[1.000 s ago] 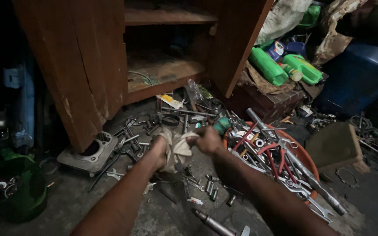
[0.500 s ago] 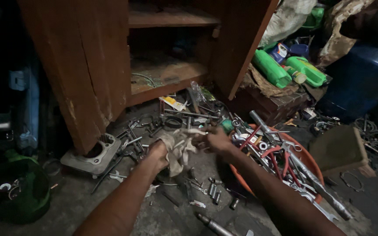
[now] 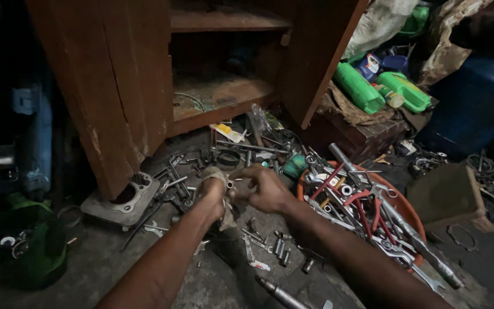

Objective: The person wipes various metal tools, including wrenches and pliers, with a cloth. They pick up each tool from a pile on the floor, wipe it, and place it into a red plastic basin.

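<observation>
Presently the left hand (image 3: 212, 191) clenches a dirty pale cloth rag (image 3: 227, 209); the right hand (image 3: 264, 189) pinches a small metal cylindrical part (image 3: 230, 184) against it, above the tool-strewn concrete floor (image 3: 212, 280), beside an orange round basin (image 3: 404, 209).

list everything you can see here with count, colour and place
cupboard: one, reddish-brown wood, open, top centre
cylinder block: one, grey, floor at the cupboard's foot
basin: one, orange, right, full of wrenches and red-handled pliers
bottles: several, green, upper right
loose tools and bolts: many, grey, across the floor
container: one, green, lower left
rag: one, dirty pale, in the left hand
small metal part: one, grey, between both hands
left hand: holds the rag
right hand: pinches the part
</observation>
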